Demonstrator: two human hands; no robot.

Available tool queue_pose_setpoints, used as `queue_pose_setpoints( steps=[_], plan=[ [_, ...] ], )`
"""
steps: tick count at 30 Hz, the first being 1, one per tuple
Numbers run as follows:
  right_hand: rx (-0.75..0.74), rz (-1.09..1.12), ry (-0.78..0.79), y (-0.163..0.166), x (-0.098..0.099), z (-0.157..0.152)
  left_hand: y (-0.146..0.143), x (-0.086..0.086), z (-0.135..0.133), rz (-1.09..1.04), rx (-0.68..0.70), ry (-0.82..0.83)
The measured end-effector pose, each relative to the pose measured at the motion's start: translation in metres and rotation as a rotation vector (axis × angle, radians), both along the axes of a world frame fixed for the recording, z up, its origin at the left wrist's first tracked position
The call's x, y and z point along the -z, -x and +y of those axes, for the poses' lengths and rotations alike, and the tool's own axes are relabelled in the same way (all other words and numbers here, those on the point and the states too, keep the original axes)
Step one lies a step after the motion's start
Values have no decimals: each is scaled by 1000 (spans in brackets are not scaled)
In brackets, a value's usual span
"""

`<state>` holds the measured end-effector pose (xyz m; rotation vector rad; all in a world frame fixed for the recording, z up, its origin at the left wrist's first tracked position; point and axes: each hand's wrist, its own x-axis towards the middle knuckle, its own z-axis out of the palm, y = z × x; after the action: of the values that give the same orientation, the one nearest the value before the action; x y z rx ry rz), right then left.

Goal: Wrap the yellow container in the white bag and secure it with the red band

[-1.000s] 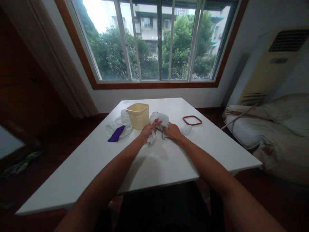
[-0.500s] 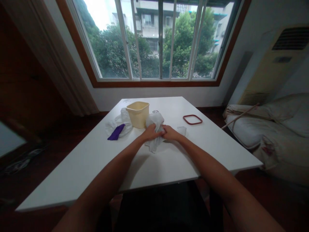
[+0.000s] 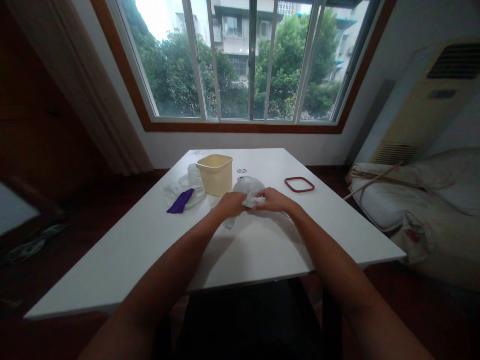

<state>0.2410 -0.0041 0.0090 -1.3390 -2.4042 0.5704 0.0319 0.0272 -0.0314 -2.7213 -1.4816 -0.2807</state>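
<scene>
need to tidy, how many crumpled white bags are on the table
2. One bag is bunched between the left hand and right hand; the other bag lies left of the yellow tub, under a purple strip. Another may hide beneath the hands.

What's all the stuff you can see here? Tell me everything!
table: one, white, in front of the person
tub: one, pale yellow, open, far part of the table
lid: one, red-rimmed, on the table right of the hands
white cloth: one, bunched between both hands
crumpled pile: one, white, left of the tub
purple piece: one, on that pile
window: one, brown-framed, behind the table
air conditioner: one, cream, standing at right
bedding: heap, off-white, right
left hand: gripping the cloth
right hand: gripping the cloth
</scene>
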Motion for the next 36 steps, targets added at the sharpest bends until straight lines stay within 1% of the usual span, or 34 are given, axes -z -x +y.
queue_pose_setpoints(
  steps=[2,3,4,5,8,10,11,13,15,19,25,29,32,36],
  plan=[
    [114,-184,-78,1,-3,-6,-2,0,0,22,-42,-15],
    [132,-226,-124,2,-5,-8,-3,0,0,15,-58,-16],
    [106,-217,-170,3,-6,-10,-3,0,0,-13,-69,-10],
    [39,-161,-210,5,-6,-11,-4,1,0,-52,-75,1],
    [-211,110,-296,12,-3,-8,-5,3,0,-159,-74,36],
    [-296,247,-306,17,3,-3,-5,5,0,-176,-64,43],
    [-305,289,-297,18,7,1,-4,6,0,-169,-59,44],
    [-257,331,-278,19,15,8,-2,9,1,-164,-41,49],
    [-174,339,-265,18,21,15,0,11,3,-202,-5,63],
    [-36,285,-232,11,28,24,6,14,6,-442,94,118],
    [-1,245,-153,4,37,38,3,12,2,-709,158,99],
    [31,326,-65,2,38,40,-3,7,-5,-884,205,196],
    [38,398,-16,4,36,39,-4,5,-7,-877,188,217],
    [28,398,-2,10,36,36,0,6,-2,-783,188,125]
  ],
)
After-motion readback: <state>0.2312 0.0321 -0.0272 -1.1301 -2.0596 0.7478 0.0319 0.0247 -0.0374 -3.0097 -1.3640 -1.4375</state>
